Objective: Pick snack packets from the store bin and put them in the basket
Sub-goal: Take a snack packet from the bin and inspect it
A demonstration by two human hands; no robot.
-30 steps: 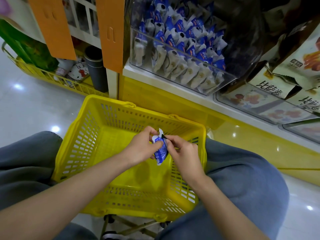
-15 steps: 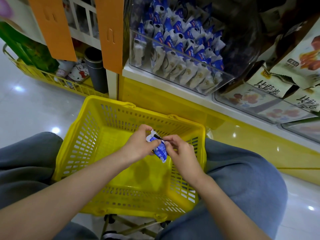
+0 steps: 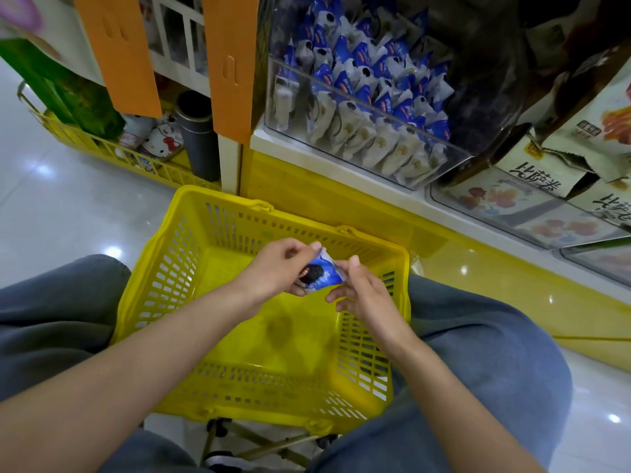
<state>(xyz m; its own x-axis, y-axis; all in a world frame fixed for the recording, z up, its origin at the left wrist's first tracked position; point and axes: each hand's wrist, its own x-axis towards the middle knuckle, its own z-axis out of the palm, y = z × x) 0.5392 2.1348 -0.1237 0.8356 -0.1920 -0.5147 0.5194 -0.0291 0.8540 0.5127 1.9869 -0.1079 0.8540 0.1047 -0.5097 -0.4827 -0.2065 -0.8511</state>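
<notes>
Left hand (image 3: 276,269): fingers clamped on a small blue-and-white foil snack packet (image 3: 322,276), held above the yellow slotted plastic basket (image 3: 160,285) (not yet inside). Right hand (image 3: 367,297) at the packet's right edge, fingers loosely curled; grip or mere touch, cannot tell. Clear plastic store bin (image 3: 454,155) of like packets sits on the shelf behind.

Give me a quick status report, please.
Left hand pinches snack packet over the basket. Right hand at its edge, grip unclear. Nothing blocking the drop.
</notes>
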